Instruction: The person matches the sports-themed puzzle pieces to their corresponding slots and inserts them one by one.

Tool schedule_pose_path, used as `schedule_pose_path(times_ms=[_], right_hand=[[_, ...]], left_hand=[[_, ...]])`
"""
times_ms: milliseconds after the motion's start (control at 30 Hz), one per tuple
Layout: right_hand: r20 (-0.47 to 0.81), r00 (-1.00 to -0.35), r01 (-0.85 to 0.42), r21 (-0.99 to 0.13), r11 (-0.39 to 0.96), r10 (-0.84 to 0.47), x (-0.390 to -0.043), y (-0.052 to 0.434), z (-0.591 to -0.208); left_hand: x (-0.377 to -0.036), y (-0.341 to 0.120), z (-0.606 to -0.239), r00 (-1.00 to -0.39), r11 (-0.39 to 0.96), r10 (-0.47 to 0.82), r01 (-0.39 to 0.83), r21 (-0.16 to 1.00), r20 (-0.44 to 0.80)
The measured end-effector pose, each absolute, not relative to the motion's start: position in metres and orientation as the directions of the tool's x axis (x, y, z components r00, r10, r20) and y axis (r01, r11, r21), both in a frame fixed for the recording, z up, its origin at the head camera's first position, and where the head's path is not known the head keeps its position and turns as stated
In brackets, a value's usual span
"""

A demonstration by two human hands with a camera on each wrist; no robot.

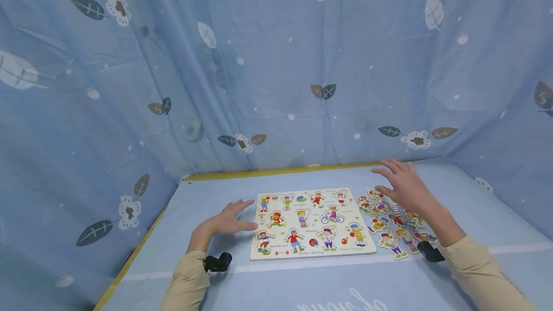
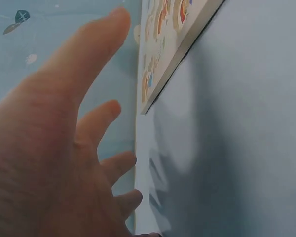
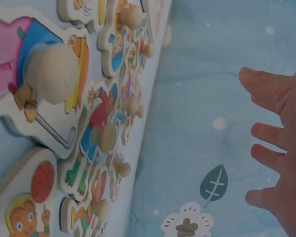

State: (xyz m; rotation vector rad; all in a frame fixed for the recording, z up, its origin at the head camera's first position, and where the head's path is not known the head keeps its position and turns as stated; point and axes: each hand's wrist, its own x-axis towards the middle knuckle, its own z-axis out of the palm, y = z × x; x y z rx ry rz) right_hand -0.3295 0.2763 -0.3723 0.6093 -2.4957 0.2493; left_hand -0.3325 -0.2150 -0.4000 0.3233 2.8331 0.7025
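A flat puzzle board (image 1: pixel 289 224) with printed sports figures lies on the table, its recesses showing matching pictures. Beside its left edge, my left hand (image 1: pixel 229 220) hovers with fingers spread, thumb toward the board; the left wrist view shows the hand (image 2: pixel 64 133) holding nothing and its shadow on the cloth. To the right of the board lies a group of wooden puzzle pieces (image 1: pixel 389 239), each with a round knob (image 3: pixel 54 74). My right hand (image 1: pixel 406 186) is raised over the far side of those pieces, fingers apart and nothing in them.
A light blue cloth (image 1: pixel 242 287) with a white stripe covers the table. Behind it hangs a blue curtain (image 1: pixel 276 71) with leaves and flowers, with a yellow edge strip (image 1: pixel 259 173) at the back. Each wrist wears a black camera (image 1: pixel 218 262).
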Motion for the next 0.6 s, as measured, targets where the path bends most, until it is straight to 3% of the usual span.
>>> schedule_pose_path(times_ms=[300,600], right_hand=[[0.493,-0.791,-0.459,-0.086,0.884,-0.363,-0.326,0.269,-0.373],[0.383,-0.859,-0.396,-0.077,0.915,-0.340,-0.329,0.267,-0.382]], left_hand=[[-0.333,-0.214,-0.406,-0.940,0.927,0.258,0.177,0.329,-0.222],[-0.334,-0.212,-0.410,-0.939,0.930,0.242,0.153,0.335,-0.244]])
